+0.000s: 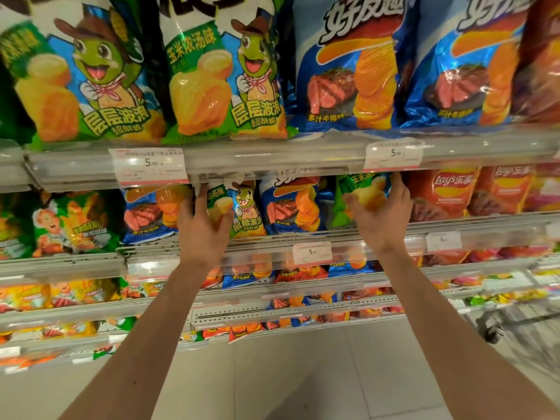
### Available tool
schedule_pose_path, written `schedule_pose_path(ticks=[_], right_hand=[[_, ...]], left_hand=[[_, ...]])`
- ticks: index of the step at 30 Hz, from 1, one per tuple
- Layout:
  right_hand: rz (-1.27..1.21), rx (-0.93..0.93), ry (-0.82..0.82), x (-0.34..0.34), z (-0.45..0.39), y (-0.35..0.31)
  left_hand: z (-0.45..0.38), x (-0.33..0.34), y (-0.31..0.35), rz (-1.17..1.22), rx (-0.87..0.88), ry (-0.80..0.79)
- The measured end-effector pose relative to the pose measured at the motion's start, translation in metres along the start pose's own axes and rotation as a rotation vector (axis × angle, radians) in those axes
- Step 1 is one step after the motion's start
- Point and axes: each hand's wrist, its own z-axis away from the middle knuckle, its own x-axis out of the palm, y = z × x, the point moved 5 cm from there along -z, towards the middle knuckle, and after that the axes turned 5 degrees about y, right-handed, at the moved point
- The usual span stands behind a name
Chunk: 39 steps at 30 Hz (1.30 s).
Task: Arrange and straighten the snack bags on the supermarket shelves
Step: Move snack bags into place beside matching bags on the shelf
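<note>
We're in a supermarket, snack aisle, no doubt about it: tiered shelves (272,153) stacked one above another, each packed edge to edge with bright crisp bags facing out, green cartoon-turtle bags (91,80) up top beside blue steak-flavour bags (345,71), red Lay's bags (442,192) lower right. Clear plastic strips run along every shelf front, carrying printed price tags (150,165), one reading 5.90, another (394,154) the same. Pale tiled floor (288,374) below, and the wire frame of a shopping trolley (521,328) at the right edge
</note>
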Motion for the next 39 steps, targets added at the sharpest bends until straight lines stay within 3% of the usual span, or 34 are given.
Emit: schedule_pose_path(ticks=[2,6,8,12,16,21,24,28,39], right_hand=[[0.006,-0.028,-0.029,-0.003,0.000,-0.005],[-0.029,-0.058,-0.071,-0.009,0.015,-0.010],[-0.038,-0.053,-0.096,-0.011,0.023,-0.010],[-0.073,-0.009,-0.190,-0.013,0.037,-0.007],[-0.137,-0.042,-0.250,-0.021,0.051,-0.010],[-0.267,0.028,-0.295,-0.031,0.038,-0.003],[-0.162,0.022,-0.371,-0.035,0.035,-0.005],[-0.290,0.074,-0.443,-0.037,0.055,-0.017],[-0.445,0.177,-0.670,0.032,0.127,-0.063]], left_hand=[[0.002,-0.004,-0.001,-0.017,0.019,0.044],[0.025,-0.013,0.019,-0.056,0.224,0.251],[0.037,0.000,0.036,0.118,0.190,0.102],[0.059,0.050,0.072,0.384,-0.025,-0.408],[0.069,0.078,0.106,0.495,-0.103,-0.555],[0.065,0.089,0.119,0.645,-0.155,-0.544],[0.067,0.082,0.114,0.609,-0.165,-0.531],[0.073,0.061,0.104,0.554,-0.092,-0.480],[0.086,-0.012,0.012,0.546,-0.266,-0.314]])
